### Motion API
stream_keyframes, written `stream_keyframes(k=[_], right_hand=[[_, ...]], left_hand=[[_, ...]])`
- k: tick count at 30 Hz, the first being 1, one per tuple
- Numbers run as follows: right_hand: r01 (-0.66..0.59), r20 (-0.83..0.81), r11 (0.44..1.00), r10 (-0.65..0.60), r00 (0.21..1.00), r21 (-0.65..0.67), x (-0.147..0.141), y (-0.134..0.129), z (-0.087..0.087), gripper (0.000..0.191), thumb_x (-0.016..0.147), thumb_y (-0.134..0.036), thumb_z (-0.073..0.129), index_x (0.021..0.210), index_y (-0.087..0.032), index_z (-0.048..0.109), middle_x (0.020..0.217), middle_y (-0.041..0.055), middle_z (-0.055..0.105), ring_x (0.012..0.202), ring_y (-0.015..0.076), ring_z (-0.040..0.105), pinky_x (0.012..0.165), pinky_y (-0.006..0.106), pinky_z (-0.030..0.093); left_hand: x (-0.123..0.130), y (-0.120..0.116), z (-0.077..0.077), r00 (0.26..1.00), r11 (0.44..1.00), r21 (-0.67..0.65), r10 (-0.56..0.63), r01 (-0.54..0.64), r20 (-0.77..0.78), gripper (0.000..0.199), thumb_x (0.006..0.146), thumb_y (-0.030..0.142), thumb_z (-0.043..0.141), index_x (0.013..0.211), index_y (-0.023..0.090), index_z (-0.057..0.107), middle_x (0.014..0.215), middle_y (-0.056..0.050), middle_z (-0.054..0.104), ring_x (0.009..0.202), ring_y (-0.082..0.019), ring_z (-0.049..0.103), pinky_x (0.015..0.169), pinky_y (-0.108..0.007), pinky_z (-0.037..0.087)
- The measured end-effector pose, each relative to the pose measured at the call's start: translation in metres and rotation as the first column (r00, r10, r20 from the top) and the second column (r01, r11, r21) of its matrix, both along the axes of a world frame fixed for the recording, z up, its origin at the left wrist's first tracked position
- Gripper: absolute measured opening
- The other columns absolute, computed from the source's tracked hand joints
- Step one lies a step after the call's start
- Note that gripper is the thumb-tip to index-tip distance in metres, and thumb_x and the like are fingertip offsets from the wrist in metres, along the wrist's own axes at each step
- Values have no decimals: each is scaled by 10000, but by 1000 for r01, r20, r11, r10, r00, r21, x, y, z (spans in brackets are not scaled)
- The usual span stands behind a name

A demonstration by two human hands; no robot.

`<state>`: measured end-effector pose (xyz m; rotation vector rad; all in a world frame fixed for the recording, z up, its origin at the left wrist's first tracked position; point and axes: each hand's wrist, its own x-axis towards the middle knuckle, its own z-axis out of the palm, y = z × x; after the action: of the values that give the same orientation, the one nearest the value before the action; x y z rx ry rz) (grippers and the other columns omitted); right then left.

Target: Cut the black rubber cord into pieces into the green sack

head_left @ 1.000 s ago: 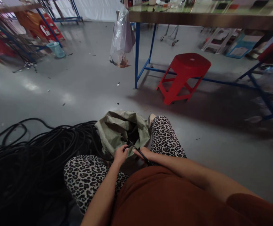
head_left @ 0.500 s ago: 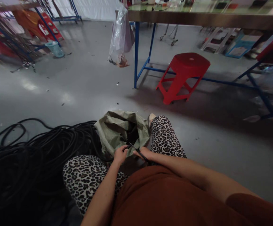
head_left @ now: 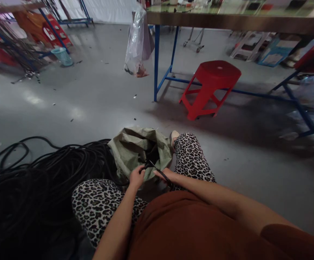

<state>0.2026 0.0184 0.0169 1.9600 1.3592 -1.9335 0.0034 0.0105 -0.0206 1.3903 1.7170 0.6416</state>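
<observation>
Your left hand (head_left: 135, 178) pinches black cord (head_left: 145, 167), seemingly to steady it near the scissors (head_left: 159, 171) gripped in your right hand (head_left: 169, 175), above the sack (head_left: 124, 148); the cord pile (head_left: 73, 159) lies left, within reach.

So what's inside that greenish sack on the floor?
Through the open mouth of the sack, dark material shows, but I can't tell its shape or amount. The sack's folds and shadow hide the rest, including the bottom.

Both forearms forward; left hand (head_left: 136, 177) and right hand (head_left: 167, 175) curled.
</observation>
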Motion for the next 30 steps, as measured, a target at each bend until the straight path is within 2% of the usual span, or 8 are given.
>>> stream_keyframes(k=[7,13,25,30], right_hand=[[-10,-23,998,9,1000,-58,-9,0,9,482,899,-573,515,687,-142,550,462,-14,508,369,106,495,369,185,403],[-61,-60,998,59,996,-29,-10,0,9,519,890,-601,506,738,-113,596,489,-1,532,408,108,522,392,175,398],[-110,-67,994,107,992,-28,-9,0,6,564,876,-641,500,792,-98,630,540,13,549,450,128,527,432,208,422],[-142,-77,990,141,987,-5,-8,-1,5,596,868,-669,482,822,-98,646,580,20,566,469,122,530,454,207,443]], left_hand=[[2,2,3,995,996,23,81,-82,57,261,747,214,574,960,154,713,964,-93,743,920,-240,677,888,-381,508],[3,1,4,994,994,27,106,-106,22,251,738,229,595,953,143,692,929,-96,735,892,-228,670,864,-378,512],[4,-1,3,999,999,34,11,-13,36,243,742,246,575,930,150,694,906,-76,737,865,-210,672,854,-366,516],[5,-2,5,998,1000,3,16,-16,55,250,724,257,585,921,150,696,905,-84,743,864,-218,681,838,-361,524]])
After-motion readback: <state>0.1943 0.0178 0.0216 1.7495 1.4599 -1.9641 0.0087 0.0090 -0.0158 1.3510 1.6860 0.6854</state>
